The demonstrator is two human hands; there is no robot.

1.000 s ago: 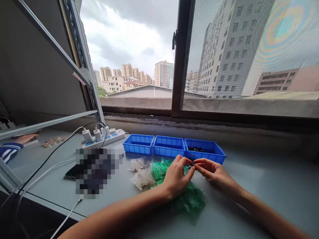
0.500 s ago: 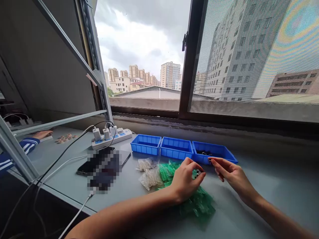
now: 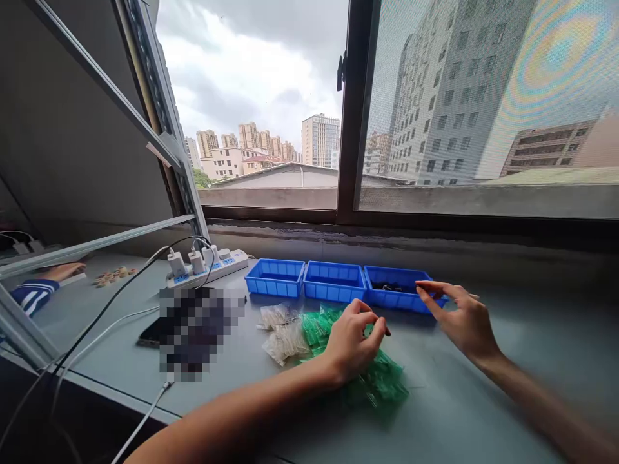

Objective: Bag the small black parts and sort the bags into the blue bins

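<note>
Head view: the right hand [image 3: 464, 316] has its thumb and forefinger brought narrow, at the near edge of the parts bin [image 3: 391, 298]; whether something is between them, I cannot tell. The left hand [image 3: 353, 338] is curled, nearer to the person than the parts bin, with the fingertips close together; its content is also hidden. The dark parts [image 3: 387, 286] lie inside the parts bin. To work well here, it seems best to pinch a single part lightly, keep the knuckles clear of the rim, and let the left hand stay steady. Further out, green packets [image 3: 389, 383] lie on the bench [image 3: 464, 403] before the parts bin, and two other blue bins [image 3: 333, 293] stand to its left. Compared with half a second ago, the right fingertips are higher against the parts bin, and the small piece then visible in the left hand is no longer clearly seen.
</note>
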